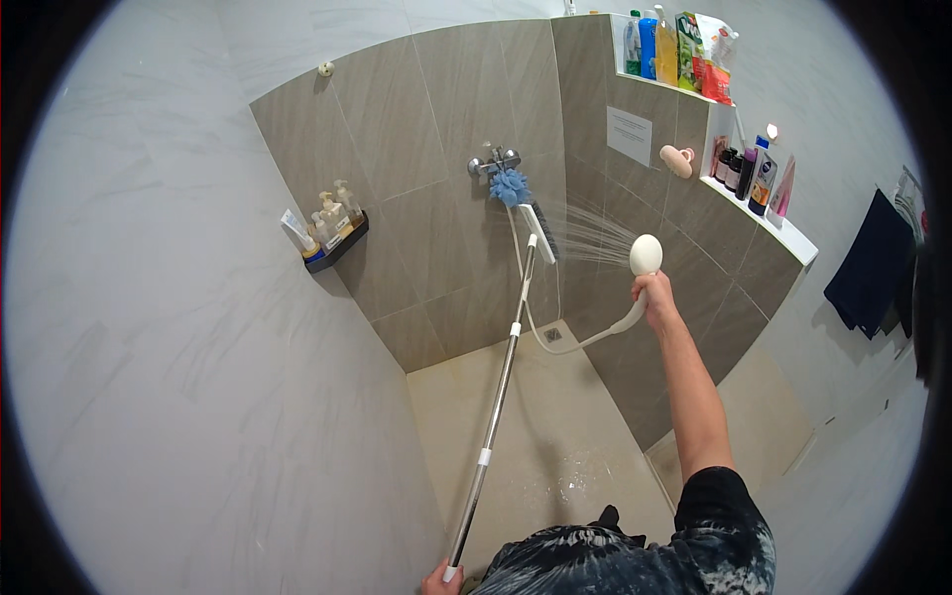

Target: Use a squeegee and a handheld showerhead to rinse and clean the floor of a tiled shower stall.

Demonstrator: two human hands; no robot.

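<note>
Long-handled brush (pixel 496 382) reaches up to the shower's corner wall, its head just below the blue sponge (pixel 511 186); the left hand (pixel 440 578) clenches its bottom end. Beside the head, the right hand (pixel 654 295) grips a spraying shower head (pixel 645 255). Held only at its tip, the pole may twist loose on wet tile.
</note>
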